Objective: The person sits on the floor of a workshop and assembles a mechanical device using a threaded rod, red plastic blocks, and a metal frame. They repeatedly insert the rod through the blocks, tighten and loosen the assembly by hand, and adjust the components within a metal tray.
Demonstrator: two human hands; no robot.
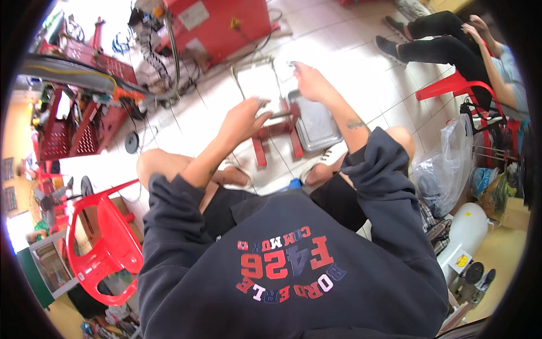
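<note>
My left hand (243,120) reaches forward over a low red metal stand (261,151). Its fingers curl with the thumb beneath them, and a small shiny bit shows at the fingertips, too blurred to name. Farther forward and to the right, my right hand (312,82) is closed, with a small silvery thing (292,65) at its fingertips; glare hides its kind. Between the hands a thin metal frame (236,85) rises beyond the stand. A grey plastic tray (319,133) lies on the floor right of the stand, below my right forearm.
A red machine cabinet (226,28) with hoses and cables stands ahead. At left are a red perforated metal rack (68,133) and a red plastic chair (107,248). To the right, a person sits on a red chair (446,86), near a clear plastic bag (446,169) and a white cylinder (468,231).
</note>
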